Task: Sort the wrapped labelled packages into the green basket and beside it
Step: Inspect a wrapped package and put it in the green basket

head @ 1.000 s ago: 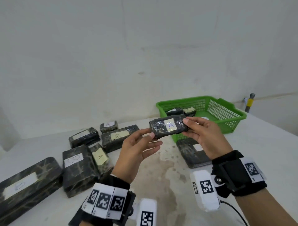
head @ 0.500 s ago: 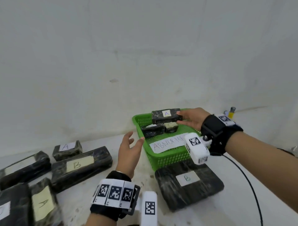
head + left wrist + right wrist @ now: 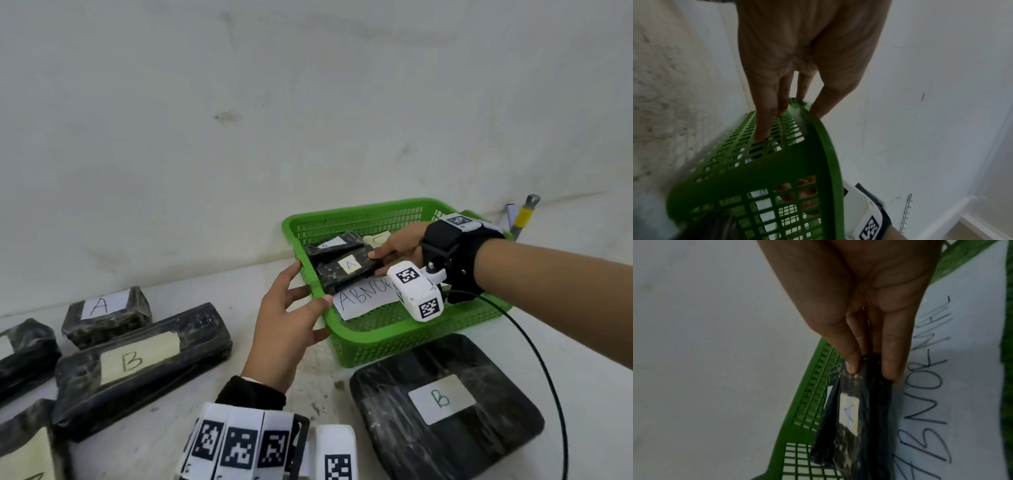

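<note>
A small black wrapped package labelled A lies low inside the green basket, over the left end of a paper sheet reading "ABNOR". My right hand pinches the package's right end between thumb and fingers. My left hand rests against the basket's left wall with straight fingers, thumb at the rim. Two more dark packages sit behind it in the basket.
A large flat package labelled B lies just in front of the basket. On the left of the table are a long B package, a small A package and others. A black cable trails right. A wall stands close behind.
The package went from both hands to the right hand alone, then down from above the basket into it. The left hand let go and came to the basket's left wall.
</note>
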